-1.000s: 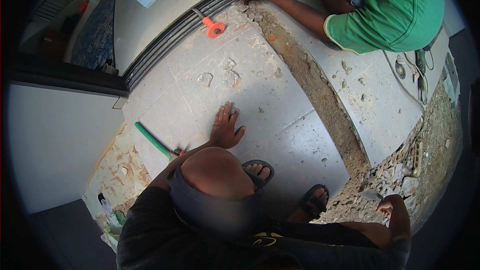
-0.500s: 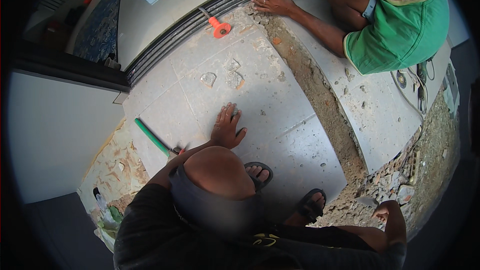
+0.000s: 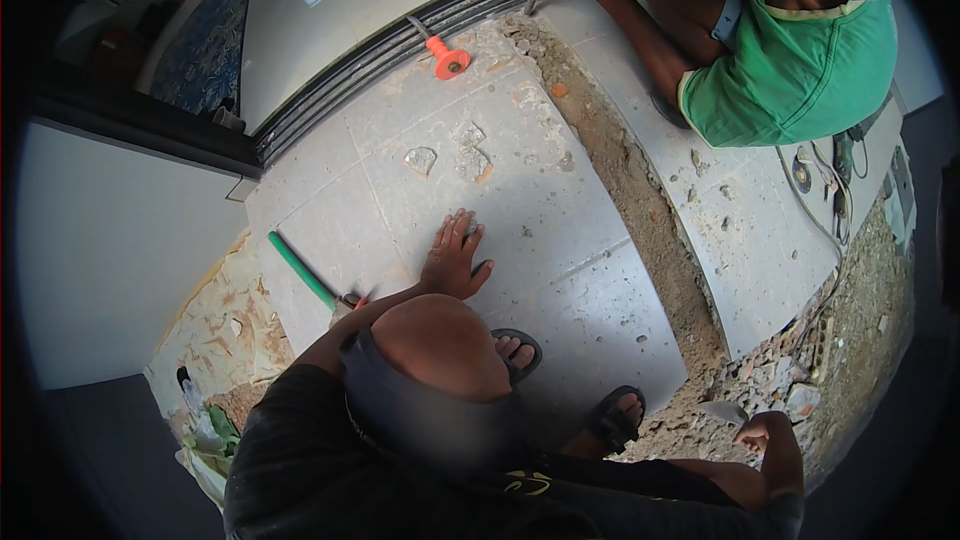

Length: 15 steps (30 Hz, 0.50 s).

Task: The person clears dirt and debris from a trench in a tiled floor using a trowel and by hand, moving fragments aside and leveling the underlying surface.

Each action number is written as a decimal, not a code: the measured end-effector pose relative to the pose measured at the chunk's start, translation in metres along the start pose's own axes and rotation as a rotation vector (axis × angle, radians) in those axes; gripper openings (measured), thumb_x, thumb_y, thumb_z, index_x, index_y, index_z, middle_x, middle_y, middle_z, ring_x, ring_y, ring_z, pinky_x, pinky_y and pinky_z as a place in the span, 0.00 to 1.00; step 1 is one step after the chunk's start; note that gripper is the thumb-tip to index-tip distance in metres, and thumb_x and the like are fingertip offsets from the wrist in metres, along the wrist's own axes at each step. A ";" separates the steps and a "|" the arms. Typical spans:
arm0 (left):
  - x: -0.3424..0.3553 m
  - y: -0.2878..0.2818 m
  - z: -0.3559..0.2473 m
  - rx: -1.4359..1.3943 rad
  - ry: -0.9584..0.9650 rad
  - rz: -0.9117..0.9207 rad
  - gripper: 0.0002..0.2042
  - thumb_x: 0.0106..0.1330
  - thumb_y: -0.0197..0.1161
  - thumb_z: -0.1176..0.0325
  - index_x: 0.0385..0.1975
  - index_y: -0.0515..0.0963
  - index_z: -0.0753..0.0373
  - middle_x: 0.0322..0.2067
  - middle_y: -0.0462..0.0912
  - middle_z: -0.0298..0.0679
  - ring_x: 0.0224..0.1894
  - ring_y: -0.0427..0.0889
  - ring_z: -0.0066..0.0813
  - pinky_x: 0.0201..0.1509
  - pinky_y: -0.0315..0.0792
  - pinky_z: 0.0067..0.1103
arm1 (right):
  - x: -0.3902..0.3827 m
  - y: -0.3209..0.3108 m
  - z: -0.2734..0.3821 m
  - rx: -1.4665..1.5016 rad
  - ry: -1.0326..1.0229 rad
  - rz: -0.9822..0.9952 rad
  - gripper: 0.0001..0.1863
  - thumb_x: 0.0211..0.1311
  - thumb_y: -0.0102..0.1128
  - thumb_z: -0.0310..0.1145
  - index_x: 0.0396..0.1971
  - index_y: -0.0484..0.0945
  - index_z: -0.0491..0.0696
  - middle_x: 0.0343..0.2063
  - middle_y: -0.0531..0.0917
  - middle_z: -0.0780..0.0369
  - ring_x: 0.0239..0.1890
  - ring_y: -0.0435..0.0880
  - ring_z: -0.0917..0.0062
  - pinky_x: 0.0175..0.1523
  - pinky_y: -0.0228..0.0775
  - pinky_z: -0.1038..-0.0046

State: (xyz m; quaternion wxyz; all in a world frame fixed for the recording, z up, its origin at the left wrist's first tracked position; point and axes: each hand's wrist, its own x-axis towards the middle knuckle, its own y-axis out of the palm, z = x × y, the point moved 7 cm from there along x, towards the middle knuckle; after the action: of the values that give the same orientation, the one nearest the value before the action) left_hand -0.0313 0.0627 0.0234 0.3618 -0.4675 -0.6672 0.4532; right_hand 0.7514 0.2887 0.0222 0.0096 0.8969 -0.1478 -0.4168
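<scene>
My left hand (image 3: 455, 258) rests on the grey tiled floor (image 3: 540, 230), fingers stretched out. A small grey chip seems to lie by its fingertips. At the lower right, my right hand (image 3: 766, 434) is closed around a trowel, whose grey metal blade (image 3: 724, 412) points left over loose rubble (image 3: 740, 380). The trowel's handle is mostly hidden in my fist. Beyond my left hand lie several broken mortar pieces (image 3: 420, 160). A chisel with an orange hand guard (image 3: 452, 64) lies farther off, near the door track.
A dirt-filled trench (image 3: 640, 190) cuts through the tiles. A co-worker in a green top (image 3: 800, 70) crouches at the far right, hands by a tool's metal bit (image 3: 532, 0). A green-handled tool (image 3: 302, 270) lies at left. Cords and a grinder (image 3: 842, 175) lie at right.
The co-worker's hand has lifted from the trench's far end onto the tool, and their head has come further into view. My right hand and trowel have shifted slightly; my left hand stays put.
</scene>
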 end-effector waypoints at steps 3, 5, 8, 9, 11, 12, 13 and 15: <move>-0.001 -0.001 0.000 -0.006 0.002 -0.002 0.32 0.66 0.61 0.53 0.62 0.68 0.73 0.67 0.58 0.64 0.72 0.54 0.68 0.74 0.50 0.54 | -0.011 0.004 0.007 0.003 -0.013 -0.011 0.19 0.67 0.66 0.38 0.21 0.66 0.52 0.17 0.66 0.68 0.21 0.65 0.78 0.32 0.66 0.71; -0.002 -0.002 0.001 -0.011 0.004 -0.005 0.32 0.66 0.61 0.53 0.62 0.68 0.73 0.67 0.58 0.65 0.72 0.54 0.68 0.74 0.50 0.54 | -0.015 0.005 0.011 0.013 -0.034 -0.015 0.19 0.67 0.66 0.37 0.21 0.67 0.52 0.17 0.67 0.69 0.20 0.65 0.79 0.30 0.65 0.72; -0.004 -0.004 0.003 -0.003 0.002 -0.006 0.32 0.66 0.61 0.54 0.62 0.68 0.73 0.67 0.58 0.65 0.72 0.54 0.67 0.74 0.50 0.54 | -0.025 0.008 0.018 0.009 -0.046 -0.040 0.19 0.67 0.66 0.37 0.20 0.67 0.51 0.16 0.67 0.69 0.19 0.65 0.80 0.29 0.64 0.73; -0.004 -0.003 0.003 -0.005 0.000 -0.001 0.32 0.66 0.61 0.54 0.62 0.68 0.73 0.67 0.58 0.65 0.73 0.54 0.67 0.74 0.50 0.53 | -0.024 0.006 0.016 0.011 -0.046 -0.043 0.19 0.67 0.66 0.37 0.20 0.67 0.51 0.16 0.67 0.69 0.19 0.65 0.80 0.29 0.64 0.73; -0.002 -0.003 0.002 -0.007 -0.002 0.001 0.32 0.65 0.61 0.54 0.62 0.67 0.73 0.67 0.58 0.65 0.73 0.54 0.66 0.74 0.50 0.53 | -0.017 0.004 0.013 0.007 -0.052 -0.022 0.19 0.67 0.66 0.37 0.19 0.67 0.51 0.16 0.67 0.69 0.18 0.65 0.81 0.27 0.64 0.74; -0.001 -0.003 0.002 -0.009 -0.003 0.004 0.32 0.66 0.61 0.53 0.62 0.67 0.73 0.67 0.58 0.65 0.73 0.54 0.66 0.75 0.49 0.53 | -0.014 0.003 0.012 0.008 -0.052 -0.023 0.19 0.67 0.66 0.37 0.19 0.67 0.51 0.16 0.67 0.69 0.18 0.65 0.81 0.27 0.64 0.74; 0.000 -0.002 0.002 -0.012 -0.003 0.007 0.32 0.66 0.61 0.53 0.63 0.67 0.73 0.67 0.58 0.65 0.73 0.54 0.65 0.75 0.49 0.53 | -0.010 0.002 0.010 0.030 -0.039 -0.002 0.18 0.66 0.66 0.37 0.20 0.67 0.52 0.17 0.66 0.69 0.19 0.63 0.81 0.29 0.63 0.74; -0.001 -0.002 0.003 -0.007 -0.006 0.012 0.32 0.66 0.61 0.53 0.63 0.67 0.72 0.67 0.58 0.65 0.73 0.54 0.65 0.75 0.49 0.53 | -0.007 0.002 0.010 0.048 -0.026 0.019 0.18 0.65 0.67 0.37 0.21 0.67 0.52 0.18 0.65 0.69 0.20 0.62 0.81 0.30 0.61 0.75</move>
State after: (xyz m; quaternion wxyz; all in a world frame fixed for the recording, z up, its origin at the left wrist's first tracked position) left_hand -0.0340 0.0608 0.0241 0.3555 -0.4714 -0.6671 0.4543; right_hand 0.7390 0.2897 0.0213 -0.0099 0.8898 -0.1664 -0.4248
